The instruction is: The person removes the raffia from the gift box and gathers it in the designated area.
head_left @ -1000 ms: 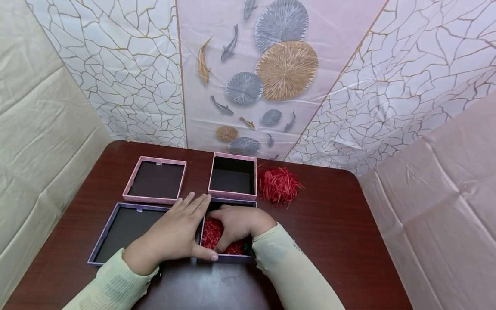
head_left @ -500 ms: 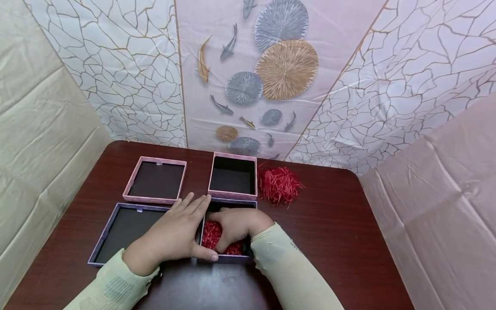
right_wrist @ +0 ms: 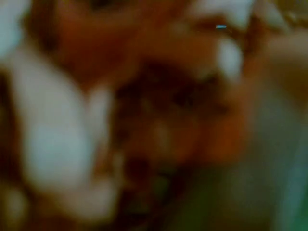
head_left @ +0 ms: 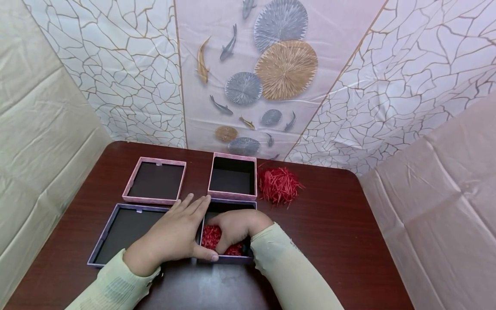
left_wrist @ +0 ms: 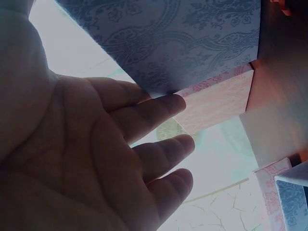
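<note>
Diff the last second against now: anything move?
Barely. The right hand sits slightly deeper in the purple square box, pressing on the red shredded paper, and less of that paper shows. The left hand stays flat against the box's left wall, thumb on its front rim. The pink box, both lids and the loose red shred pile are unchanged.

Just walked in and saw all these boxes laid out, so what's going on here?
A person is working at a dark wooden table. Their right hand is down inside a purple box, pressing on red paper shreds in it. Their left hand lies flat against that box's left wall, thumb along the near edge. A purple lid lies to the left. Behind are a pink lid, an empty pink box and a loose pile of red shreds.
</note>
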`<state>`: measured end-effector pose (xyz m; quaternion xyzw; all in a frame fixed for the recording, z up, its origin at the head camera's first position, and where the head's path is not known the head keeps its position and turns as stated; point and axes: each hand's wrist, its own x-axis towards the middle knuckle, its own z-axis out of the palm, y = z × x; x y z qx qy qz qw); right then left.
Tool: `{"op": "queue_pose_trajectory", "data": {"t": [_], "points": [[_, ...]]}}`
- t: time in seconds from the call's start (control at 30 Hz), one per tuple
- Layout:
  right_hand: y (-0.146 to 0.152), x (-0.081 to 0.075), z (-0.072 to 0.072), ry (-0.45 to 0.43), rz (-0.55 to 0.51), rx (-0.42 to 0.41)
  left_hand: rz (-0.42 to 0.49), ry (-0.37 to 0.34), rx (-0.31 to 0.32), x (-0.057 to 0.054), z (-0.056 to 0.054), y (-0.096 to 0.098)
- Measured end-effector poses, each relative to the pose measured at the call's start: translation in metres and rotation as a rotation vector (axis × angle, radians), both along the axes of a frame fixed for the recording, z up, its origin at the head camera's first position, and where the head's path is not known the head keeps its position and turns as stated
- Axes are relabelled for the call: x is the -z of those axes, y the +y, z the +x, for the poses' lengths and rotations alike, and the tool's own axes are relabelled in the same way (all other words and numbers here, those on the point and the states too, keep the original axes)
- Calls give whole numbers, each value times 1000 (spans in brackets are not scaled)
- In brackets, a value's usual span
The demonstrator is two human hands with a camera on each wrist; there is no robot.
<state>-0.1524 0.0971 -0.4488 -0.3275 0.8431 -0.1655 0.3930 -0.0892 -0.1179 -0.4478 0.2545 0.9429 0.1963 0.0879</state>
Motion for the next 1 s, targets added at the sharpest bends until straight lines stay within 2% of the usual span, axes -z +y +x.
{"op": "queue_pose_trajectory", "data": {"t": [0.5,0.77,1.0], "points": [[0,1,0,-32,-39,-63,6,-2,-4,0,1,1],[-1,8,6,-56,-28,-103,-3,-37,5,5,7,0],[-1,-1,-5,-34,-33,-109,-25,-12,14,-3,-4,1]]}}
